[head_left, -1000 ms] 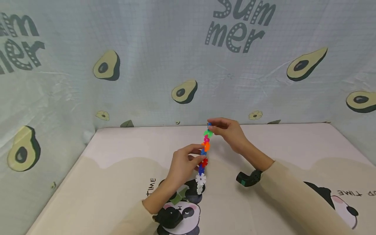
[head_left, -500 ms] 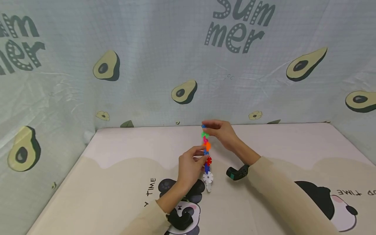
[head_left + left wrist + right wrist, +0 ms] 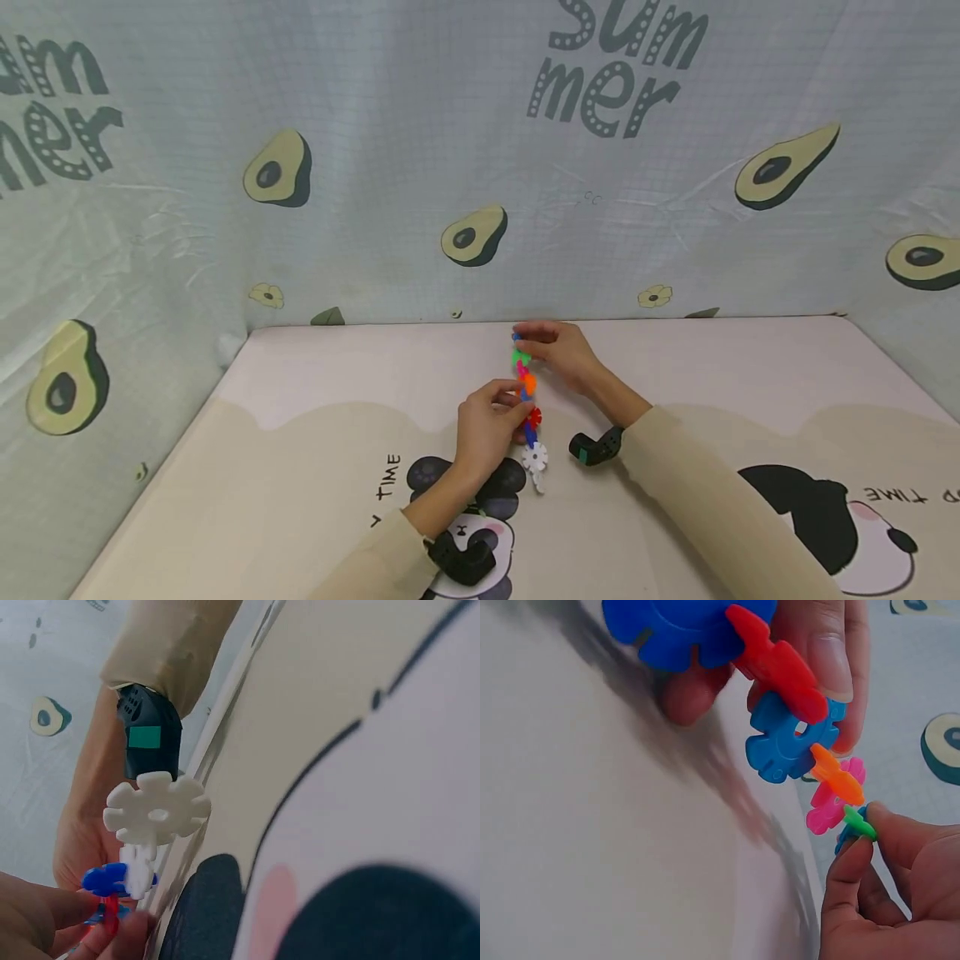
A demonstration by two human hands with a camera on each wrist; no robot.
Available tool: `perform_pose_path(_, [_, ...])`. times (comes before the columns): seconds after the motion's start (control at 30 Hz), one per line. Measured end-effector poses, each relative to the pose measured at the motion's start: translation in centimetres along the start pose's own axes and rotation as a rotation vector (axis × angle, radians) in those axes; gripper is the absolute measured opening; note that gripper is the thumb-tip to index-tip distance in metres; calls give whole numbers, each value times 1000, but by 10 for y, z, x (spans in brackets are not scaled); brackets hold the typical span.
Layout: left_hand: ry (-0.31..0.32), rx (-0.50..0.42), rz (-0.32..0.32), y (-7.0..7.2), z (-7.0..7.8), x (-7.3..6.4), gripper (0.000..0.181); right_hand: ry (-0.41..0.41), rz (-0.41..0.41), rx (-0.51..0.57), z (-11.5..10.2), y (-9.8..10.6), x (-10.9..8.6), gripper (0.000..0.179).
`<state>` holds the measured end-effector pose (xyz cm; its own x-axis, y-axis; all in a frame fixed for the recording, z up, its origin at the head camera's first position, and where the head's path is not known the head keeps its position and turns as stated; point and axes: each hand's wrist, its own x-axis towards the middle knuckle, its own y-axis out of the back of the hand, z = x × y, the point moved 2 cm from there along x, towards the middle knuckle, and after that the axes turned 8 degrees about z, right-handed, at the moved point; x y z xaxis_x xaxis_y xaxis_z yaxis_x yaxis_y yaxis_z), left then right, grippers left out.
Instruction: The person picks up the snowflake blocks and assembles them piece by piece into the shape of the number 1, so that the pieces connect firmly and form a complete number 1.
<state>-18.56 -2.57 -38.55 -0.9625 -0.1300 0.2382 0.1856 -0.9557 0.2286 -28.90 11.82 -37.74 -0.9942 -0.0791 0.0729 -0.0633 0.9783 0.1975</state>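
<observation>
A chain of interlocked plastic snowflake discs runs between both hands, held over the table. In the head view, my left hand (image 3: 483,425) pinches its middle, near the red disc (image 3: 534,417). Two white discs hang at the near end, the larger one a white disc (image 3: 157,810) large in the left wrist view. My right hand (image 3: 566,357) pinches the far end at a small blue disc, beside the green disc (image 3: 860,823). Between the hands, the right wrist view has a pink disc (image 3: 829,814), an orange disc (image 3: 838,776) and a light blue disc (image 3: 780,742). Fingers partly cover the chain.
The table (image 3: 300,500) wears a beige cover with panda prints (image 3: 817,525). A pale curtain (image 3: 375,125) with avocado prints rises behind its far edge. A black wrist camera (image 3: 596,447) sits on the right wrist, another camera (image 3: 463,560) on the left.
My left hand has shifted right and my right hand left and slightly nearer, both still gripping the chain. Its white end has swung to the right.
</observation>
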Motion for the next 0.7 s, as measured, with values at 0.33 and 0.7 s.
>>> perform_pose_path(0.33, [-64,122,17,-1,-4,1,20,39,3,-187,9,5,-2,31])
perform_pose_path(0.7, [-77,150,-15,-2,-7,0,19,16,-12,-137,9,5,-4,31])
